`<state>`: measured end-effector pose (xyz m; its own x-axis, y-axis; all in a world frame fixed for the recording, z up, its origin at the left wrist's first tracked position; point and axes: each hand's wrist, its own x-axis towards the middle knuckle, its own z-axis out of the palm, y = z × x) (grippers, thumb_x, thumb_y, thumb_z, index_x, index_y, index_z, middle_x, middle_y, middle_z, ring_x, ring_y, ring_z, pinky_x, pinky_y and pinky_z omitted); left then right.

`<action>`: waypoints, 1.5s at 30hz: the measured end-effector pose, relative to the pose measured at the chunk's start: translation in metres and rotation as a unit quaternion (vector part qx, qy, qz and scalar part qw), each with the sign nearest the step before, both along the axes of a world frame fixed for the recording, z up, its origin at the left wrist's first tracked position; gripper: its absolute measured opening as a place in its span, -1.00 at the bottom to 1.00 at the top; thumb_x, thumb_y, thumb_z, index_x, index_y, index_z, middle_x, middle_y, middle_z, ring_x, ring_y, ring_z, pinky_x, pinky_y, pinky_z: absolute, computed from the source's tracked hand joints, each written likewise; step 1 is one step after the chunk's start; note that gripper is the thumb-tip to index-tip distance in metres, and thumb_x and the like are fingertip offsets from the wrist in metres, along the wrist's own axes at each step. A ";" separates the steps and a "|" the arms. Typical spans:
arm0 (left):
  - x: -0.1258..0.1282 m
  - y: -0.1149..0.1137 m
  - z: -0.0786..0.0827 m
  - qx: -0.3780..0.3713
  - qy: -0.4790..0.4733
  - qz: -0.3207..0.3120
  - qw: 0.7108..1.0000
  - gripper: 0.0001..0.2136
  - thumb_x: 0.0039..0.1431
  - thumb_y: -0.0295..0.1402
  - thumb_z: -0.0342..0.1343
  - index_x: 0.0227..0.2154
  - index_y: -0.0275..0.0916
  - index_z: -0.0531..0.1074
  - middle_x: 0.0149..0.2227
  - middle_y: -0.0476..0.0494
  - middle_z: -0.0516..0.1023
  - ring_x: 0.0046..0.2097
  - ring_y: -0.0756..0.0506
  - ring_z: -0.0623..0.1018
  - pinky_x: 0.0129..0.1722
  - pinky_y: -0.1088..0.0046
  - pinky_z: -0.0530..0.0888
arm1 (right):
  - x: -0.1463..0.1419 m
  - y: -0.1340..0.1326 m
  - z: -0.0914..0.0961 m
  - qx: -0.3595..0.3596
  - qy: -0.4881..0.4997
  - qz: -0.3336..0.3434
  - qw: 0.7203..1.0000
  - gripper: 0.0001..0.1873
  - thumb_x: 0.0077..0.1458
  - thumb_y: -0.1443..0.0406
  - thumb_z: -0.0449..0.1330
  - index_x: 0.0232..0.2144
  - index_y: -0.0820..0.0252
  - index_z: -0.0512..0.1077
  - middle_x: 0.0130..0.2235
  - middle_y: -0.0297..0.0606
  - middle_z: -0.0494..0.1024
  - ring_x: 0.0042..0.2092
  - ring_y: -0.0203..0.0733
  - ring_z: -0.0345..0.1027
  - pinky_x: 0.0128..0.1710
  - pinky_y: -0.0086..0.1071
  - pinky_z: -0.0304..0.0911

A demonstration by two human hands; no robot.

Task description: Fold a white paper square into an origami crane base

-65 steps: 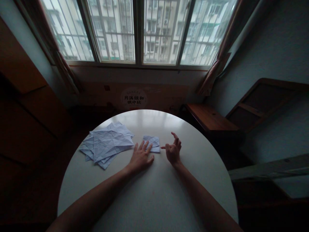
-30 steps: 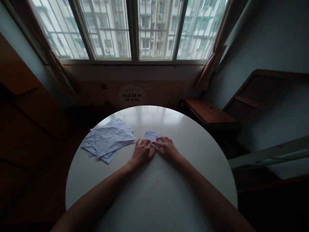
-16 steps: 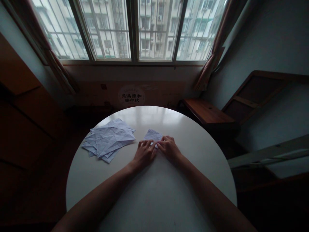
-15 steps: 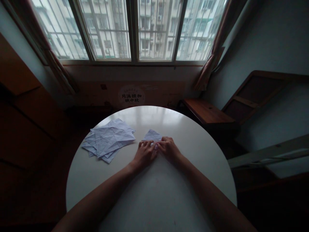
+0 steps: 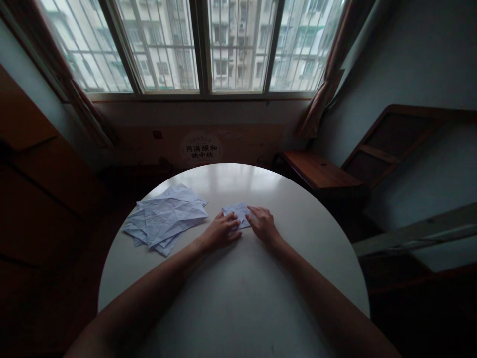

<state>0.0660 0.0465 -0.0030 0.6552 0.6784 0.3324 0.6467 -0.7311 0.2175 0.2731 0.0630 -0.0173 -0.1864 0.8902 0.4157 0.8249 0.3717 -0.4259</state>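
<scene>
One folded, creased, pale-blue paper piece (image 5: 239,211) lies on the round white desk (image 5: 238,293), left hand (image 5: 222,228) across its left side, fingers spread, right hand (image 5: 264,223) at its right edge, fingers parted.

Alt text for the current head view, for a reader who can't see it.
The left hand lies on a small folded paper, the right hand at its right edge, on a round white table. Creased sheets are piled to the left; a barred window is beyond.
</scene>
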 end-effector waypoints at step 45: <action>-0.005 -0.004 -0.003 0.003 -0.006 0.068 0.998 -0.67 0.26 -0.28 0.04 0.08 0.02 0.40 0.09 -0.15 0.43 0.10 -0.17 0.41 0.23 -0.01 0.16 | -0.001 -0.001 0.005 0.004 0.107 0.108 0.988 -0.75 0.12 0.33 0.13 -0.21 0.16 0.58 -0.12 -0.12 0.60 -0.03 -0.07 0.43 0.04 -0.11 0.32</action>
